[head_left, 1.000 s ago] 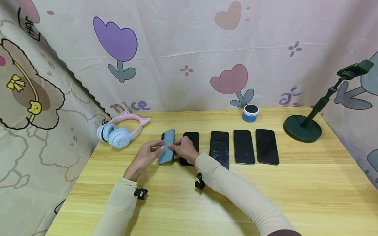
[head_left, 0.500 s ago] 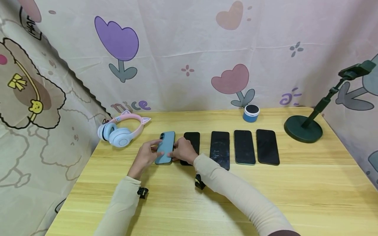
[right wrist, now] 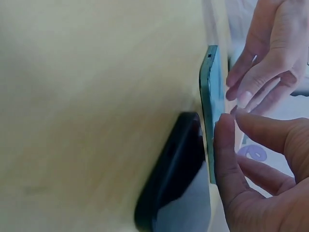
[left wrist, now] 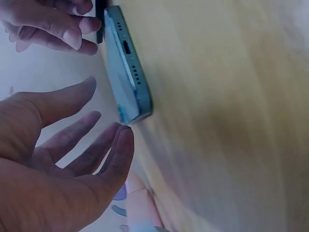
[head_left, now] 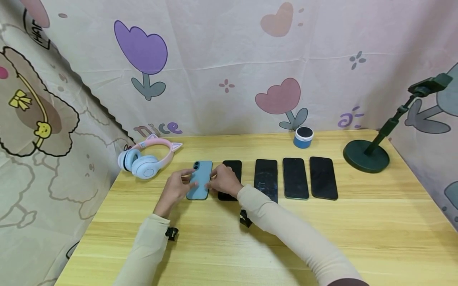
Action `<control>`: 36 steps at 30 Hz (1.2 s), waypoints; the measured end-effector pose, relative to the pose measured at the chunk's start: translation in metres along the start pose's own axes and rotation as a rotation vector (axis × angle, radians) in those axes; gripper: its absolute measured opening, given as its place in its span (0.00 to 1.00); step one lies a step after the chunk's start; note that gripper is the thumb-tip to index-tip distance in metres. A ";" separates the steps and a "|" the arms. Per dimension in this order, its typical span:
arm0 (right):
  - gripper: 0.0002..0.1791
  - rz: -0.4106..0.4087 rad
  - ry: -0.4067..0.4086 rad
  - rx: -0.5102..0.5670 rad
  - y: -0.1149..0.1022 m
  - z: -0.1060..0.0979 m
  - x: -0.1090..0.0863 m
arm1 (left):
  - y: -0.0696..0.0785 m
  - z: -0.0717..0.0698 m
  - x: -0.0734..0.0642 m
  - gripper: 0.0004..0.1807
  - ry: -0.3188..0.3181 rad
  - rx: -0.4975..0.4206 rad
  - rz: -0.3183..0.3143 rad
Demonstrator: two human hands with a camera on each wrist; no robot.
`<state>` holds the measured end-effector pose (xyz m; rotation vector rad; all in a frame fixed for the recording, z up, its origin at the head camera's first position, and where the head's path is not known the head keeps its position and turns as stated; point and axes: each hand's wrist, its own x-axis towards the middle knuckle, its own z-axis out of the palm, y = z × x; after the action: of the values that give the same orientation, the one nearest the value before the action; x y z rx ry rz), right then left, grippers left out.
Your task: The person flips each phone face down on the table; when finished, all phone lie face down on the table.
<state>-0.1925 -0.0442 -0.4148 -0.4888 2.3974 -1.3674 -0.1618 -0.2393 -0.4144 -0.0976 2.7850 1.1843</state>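
A light blue smartphone (head_left: pixel 200 180) lies flat on the wooden table, its back and cameras facing up. My left hand (head_left: pixel 176 186) is at its left edge, fingers spread and loosely bent. In the left wrist view those fingertips are right by the phone's lower corner, without wrapping it. At the right edge, my right hand (head_left: pixel 224 179) has thumb and fingers relaxed, overlapping the phone's side in the right wrist view. Under that hand, partly hidden, is a black smartphone (right wrist: pixel 164 169), lying close beside the blue one.
Three more dark phones, one smudged (head_left: pixel 266 178), a middle one (head_left: pixel 295 178) and a rightmost one (head_left: pixel 323 178), continue the row. Pink and blue cat-ear headphones (head_left: pixel 146 167) lie at left. A small blue speaker (head_left: pixel 303 138) and a dark green stand (head_left: pixel 366 159) are at the back right.
The blue phone, tilted up between both hands a second ago, has come down flat on the table. My fingers have loosened from its edges.
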 end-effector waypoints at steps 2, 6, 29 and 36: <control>0.14 -0.015 -0.004 -0.008 0.001 -0.006 -0.002 | 0.004 0.000 -0.001 0.26 0.005 0.016 0.012; 0.24 -0.017 -0.001 -0.026 0.004 -0.018 -0.009 | 0.014 0.003 -0.003 0.24 0.015 0.041 0.039; 0.32 0.106 0.102 -0.142 0.039 -0.076 -0.038 | 0.049 0.039 0.006 0.21 0.005 0.173 0.139; 0.32 0.142 0.094 -0.134 0.044 -0.078 -0.040 | 0.054 0.047 0.006 0.23 -0.033 0.160 0.096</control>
<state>-0.1975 0.0541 -0.4111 -0.2870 2.5569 -1.2004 -0.1692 -0.1678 -0.4089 0.0702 2.8714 0.9672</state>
